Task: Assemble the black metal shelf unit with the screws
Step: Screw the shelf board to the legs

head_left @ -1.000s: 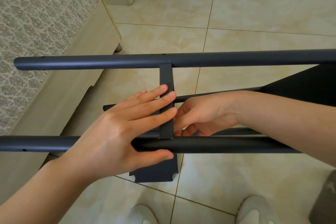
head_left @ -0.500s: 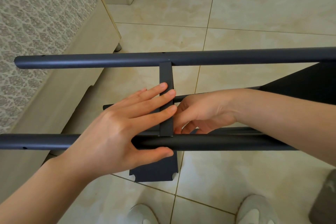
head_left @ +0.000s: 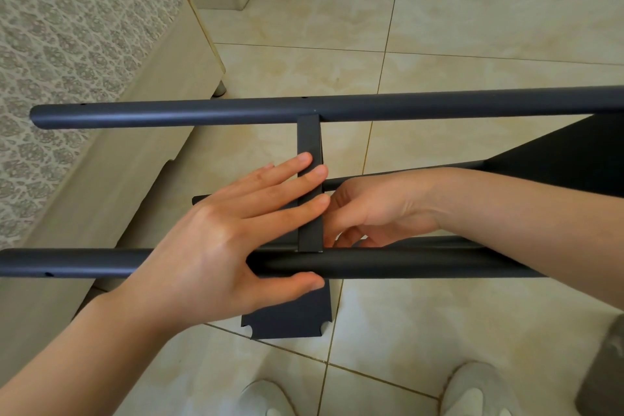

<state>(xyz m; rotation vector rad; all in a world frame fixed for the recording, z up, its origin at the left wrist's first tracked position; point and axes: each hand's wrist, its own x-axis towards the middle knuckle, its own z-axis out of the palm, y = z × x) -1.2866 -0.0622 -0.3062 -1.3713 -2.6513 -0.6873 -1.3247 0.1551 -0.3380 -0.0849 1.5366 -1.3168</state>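
Observation:
The black metal shelf unit lies on its side over the tiled floor. Its far tube and near tube run left to right. A black shelf panel stands edge-on between them; its lower part shows below the near tube. My left hand lies flat against the panel's left face, fingers across its edge, thumb under the near tube. My right hand reaches in from the right behind the panel, fingers curled near the joint. Whether it holds a screw is hidden.
A bed with patterned cover and a pale wooden frame borders the left. A second black shelf panel sits at the right. My white shoes are at the bottom. A grey object stands at the lower right.
My right hand's fingers have shifted slightly behind the panel. The left hand and the frame stay almost still.

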